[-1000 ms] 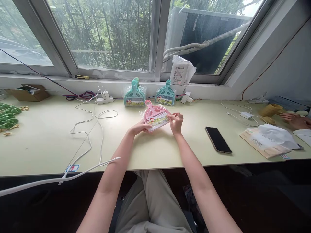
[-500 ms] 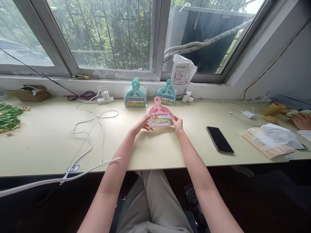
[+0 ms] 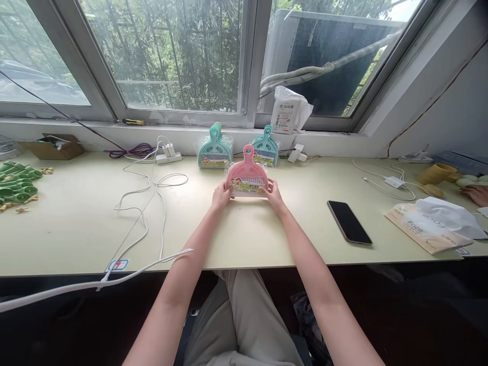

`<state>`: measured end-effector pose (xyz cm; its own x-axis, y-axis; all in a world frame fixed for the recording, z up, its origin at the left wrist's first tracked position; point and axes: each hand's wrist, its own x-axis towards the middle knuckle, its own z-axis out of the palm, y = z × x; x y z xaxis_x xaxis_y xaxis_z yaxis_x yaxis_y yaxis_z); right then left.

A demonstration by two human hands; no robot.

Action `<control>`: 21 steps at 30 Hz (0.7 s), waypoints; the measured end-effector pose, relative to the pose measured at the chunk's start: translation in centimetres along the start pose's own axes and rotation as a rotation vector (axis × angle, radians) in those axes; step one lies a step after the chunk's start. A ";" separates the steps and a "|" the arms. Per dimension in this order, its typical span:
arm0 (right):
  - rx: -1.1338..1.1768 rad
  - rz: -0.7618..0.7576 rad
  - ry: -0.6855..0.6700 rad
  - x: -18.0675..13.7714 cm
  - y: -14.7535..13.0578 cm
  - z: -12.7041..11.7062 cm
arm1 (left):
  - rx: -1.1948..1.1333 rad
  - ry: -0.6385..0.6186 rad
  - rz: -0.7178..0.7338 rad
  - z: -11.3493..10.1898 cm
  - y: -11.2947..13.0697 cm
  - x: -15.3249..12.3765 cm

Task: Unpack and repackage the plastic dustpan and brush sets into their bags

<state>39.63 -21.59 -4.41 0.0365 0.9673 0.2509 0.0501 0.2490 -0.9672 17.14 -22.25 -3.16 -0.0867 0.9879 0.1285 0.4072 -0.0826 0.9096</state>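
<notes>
A pink mini dustpan-and-brush set (image 3: 247, 174) in clear wrap stands upright on the pale green table (image 3: 267, 239), handle up. My left hand (image 3: 221, 195) grips its lower left corner and my right hand (image 3: 272, 193) grips its lower right corner. Just behind it, against the wall, lean a stack of teal wrapped sets (image 3: 214, 149) and a second teal set (image 3: 266, 147).
A black phone (image 3: 349, 221) lies right of my hands. White cables (image 3: 145, 203) and a power strip (image 3: 168, 155) spread to the left. Green items (image 3: 15, 182) and a cardboard box (image 3: 51, 146) sit far left. A tissue pack (image 3: 429, 227) and another person's hand (image 3: 475, 193) are far right.
The pink set went from lying tilted in my hands to standing upright, and moved farther from me toward the teal sets. Both hands followed it.
</notes>
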 end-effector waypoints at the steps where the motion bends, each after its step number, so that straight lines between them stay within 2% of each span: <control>1: -0.042 -0.016 -0.001 -0.1 0.0 0.2 | 0.078 0.030 0.011 -0.1 0.0 -0.1; 4: -0.135 -0.046 0.040 -0.2 0.2 0.4 | 0.313 0.100 0.065 -0.2 0.3 -0.5; 7: -0.213 -0.073 0.129 -0.2 0.5 0.1 | 0.467 0.106 0.125 0.1 0.6 -1.1; 12: -0.366 -0.141 0.243 0.9 1.0 -0.9 | 0.467 0.097 0.301 0.4 0.2 -1.1; 15: -0.480 -0.172 0.271 3.1 1.6 -1.6 | 0.387 0.156 0.376 0.3 -0.4 -0.6; 18: -0.565 -0.219 0.287 6.3 2.6 -2.2 | 0.357 0.195 0.355 -0.1 -0.7 -0.1; 21: -0.592 -0.236 0.305 9.8 3.7 -2.7 | 0.365 0.172 0.342 -0.2 -0.8 0.0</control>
<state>42.90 -11.35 -5.48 0.2314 0.8124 0.5352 0.6227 0.2990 -0.7231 16.62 -22.25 -3.77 -0.0284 0.8743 0.4846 0.7260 -0.3152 0.6112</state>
